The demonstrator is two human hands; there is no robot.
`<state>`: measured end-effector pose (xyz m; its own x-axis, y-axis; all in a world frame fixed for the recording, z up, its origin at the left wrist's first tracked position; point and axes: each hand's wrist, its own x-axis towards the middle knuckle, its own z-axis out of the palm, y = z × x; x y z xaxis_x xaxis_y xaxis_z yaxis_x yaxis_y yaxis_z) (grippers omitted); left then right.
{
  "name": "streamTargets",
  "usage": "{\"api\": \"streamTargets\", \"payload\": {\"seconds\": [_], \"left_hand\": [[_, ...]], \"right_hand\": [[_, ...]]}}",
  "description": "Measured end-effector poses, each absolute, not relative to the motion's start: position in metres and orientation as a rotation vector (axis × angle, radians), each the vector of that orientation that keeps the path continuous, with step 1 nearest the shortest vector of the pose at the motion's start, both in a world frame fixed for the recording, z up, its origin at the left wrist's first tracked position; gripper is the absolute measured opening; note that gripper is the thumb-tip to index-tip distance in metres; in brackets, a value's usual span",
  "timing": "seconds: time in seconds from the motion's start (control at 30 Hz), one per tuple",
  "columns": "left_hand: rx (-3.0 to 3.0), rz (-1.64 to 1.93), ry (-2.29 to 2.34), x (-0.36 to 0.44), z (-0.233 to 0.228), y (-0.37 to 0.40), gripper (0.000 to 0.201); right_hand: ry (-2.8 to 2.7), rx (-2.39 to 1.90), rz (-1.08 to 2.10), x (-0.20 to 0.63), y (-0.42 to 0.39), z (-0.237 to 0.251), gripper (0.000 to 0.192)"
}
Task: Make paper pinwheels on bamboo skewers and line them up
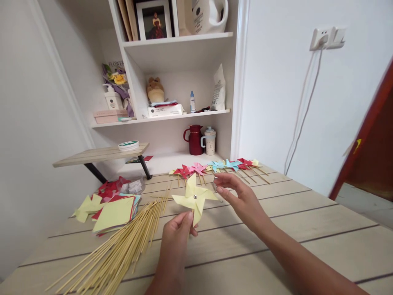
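- Nearest you: the skewers point(123, 241), a loose fan of bamboo sticks on the table point(307, 229), spreading from the bottom left corner up toward the centre.
- Just left of and behind them: a paper stack point(115, 213), yellow sheet on top, red and blue edges under it. A folded yellow piece point(87, 207) lies touching its left side.
- Behind the stack: red scraps point(110, 188) and a clear bag point(135, 185), bunched together.
- Your left hand point(178, 237) comes up from the bottom edge, fingers pinched shut on the stick under the pinwheel; the stick is mostly hidden by the fingers.
- The pinwheel point(194, 198) is yellow, four blades, metal pin at the hub, held upright above the table just over your left fingertips.
- Your right hand point(242, 198) reaches in from the right, fingers loosely spread and holding nothing; the index tip is just beside the pinwheel's right blade, can't tell if it touches.
- Behind both hands: a pinwheel row point(217, 167) lying flat at the far table edge, red, pink, blue, red, yellow, sticks pointing toward you.
- Far back: shelf point(181, 116) with a red jug point(194, 140) and a speckled mug point(210, 141) side by side below it.
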<state>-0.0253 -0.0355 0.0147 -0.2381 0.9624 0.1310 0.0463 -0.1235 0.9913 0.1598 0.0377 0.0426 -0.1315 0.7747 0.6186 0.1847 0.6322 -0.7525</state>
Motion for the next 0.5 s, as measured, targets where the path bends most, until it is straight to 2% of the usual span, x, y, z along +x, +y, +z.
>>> {"api": "streamTargets", "payload": {"seconds": [0.37, 0.5], "left_hand": [[0.990, 1.569, 1.292, -0.032, 0.001, -0.028, 0.039], [0.861, 1.605, 1.208, -0.032, 0.001, -0.026, 0.030]], "right_hand": [[-1.523, -0.828, 0.903, 0.153, 0.041, 0.030, 0.039], [-1.538, -0.841, 0.946, 0.150, 0.037, 0.031, 0.032]]}}
